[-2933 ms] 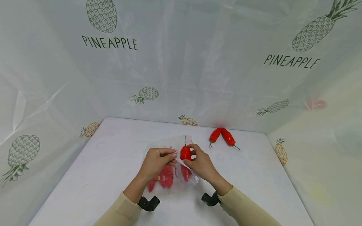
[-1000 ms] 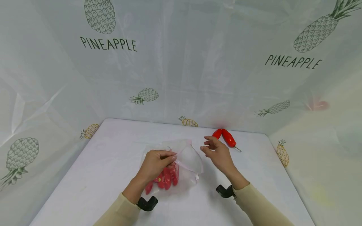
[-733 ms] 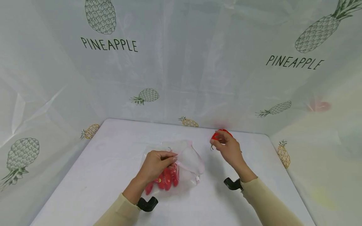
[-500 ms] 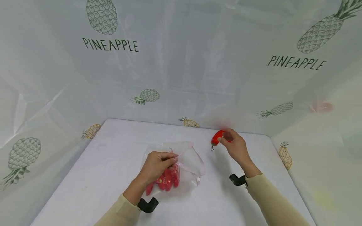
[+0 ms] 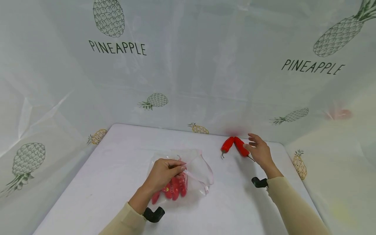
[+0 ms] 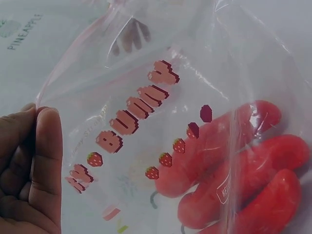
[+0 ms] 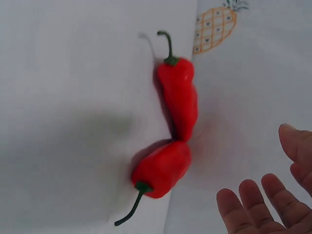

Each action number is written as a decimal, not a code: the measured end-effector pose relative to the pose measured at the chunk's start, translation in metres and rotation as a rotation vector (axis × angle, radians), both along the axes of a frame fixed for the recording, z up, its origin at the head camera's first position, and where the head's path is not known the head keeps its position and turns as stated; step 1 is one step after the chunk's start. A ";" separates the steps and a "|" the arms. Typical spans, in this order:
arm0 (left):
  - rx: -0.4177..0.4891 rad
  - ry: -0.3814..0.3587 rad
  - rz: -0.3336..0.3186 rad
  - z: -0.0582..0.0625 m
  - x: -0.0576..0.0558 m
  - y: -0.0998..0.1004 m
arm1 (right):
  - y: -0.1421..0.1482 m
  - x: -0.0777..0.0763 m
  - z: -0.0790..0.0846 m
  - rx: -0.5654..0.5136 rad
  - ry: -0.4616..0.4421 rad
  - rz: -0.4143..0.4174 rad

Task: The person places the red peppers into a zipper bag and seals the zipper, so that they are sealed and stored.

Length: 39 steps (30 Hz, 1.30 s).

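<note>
My left hand [image 5: 163, 171] pinches the rim of a clear zip bag [image 5: 199, 168] between thumb and fingers. Several red chili peppers [image 5: 175, 187] lie inside the bag, part of them behind that hand. The left wrist view shows printed letters [image 6: 139, 107] on the plastic and red peppers [image 6: 253, 156] beneath it. Over the back right of the table, my right hand [image 5: 259, 153] holds nothing, its fingers apart. Its thumb overlaps the right one of two loose red chili peppers [image 5: 241, 147] in the head view; the other pepper [image 5: 227, 145] meets it tip to tip.
A white table [image 5: 126, 147] carries everything. A translucent curtain [image 5: 188, 65] printed with pineapples rises behind it and at both sides. Black curved mounts [image 5: 154, 214] are strapped to both wrists.
The right hand let a pepper go into the bag, then moved right, across the two loose peppers to their right side. The left hand has kept its pinch on the bag.
</note>
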<state>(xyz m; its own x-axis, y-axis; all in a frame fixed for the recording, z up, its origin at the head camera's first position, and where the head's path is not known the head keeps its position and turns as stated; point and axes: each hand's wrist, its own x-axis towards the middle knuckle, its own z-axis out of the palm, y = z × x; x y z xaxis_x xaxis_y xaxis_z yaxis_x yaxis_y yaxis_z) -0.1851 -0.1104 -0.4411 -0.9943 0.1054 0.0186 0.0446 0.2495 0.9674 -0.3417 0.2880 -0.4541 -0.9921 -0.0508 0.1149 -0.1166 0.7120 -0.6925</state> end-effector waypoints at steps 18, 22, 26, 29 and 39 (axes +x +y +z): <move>0.048 -0.021 -0.029 -0.002 -0.003 -0.002 | 0.016 -0.041 -0.034 -0.015 -0.139 -0.016; 0.033 -0.018 -0.030 -0.004 -0.004 -0.002 | 0.015 -0.049 -0.042 -0.033 -0.184 -0.044; 0.025 -0.014 -0.029 -0.004 -0.003 -0.002 | 0.014 -0.054 -0.051 -0.042 -0.215 -0.074; 0.029 -0.010 -0.030 -0.003 -0.002 -0.002 | 0.013 -0.054 -0.056 -0.040 -0.231 -0.082; 0.017 -0.005 -0.026 -0.003 -0.001 -0.004 | 0.007 -0.050 -0.058 0.016 -0.304 -0.065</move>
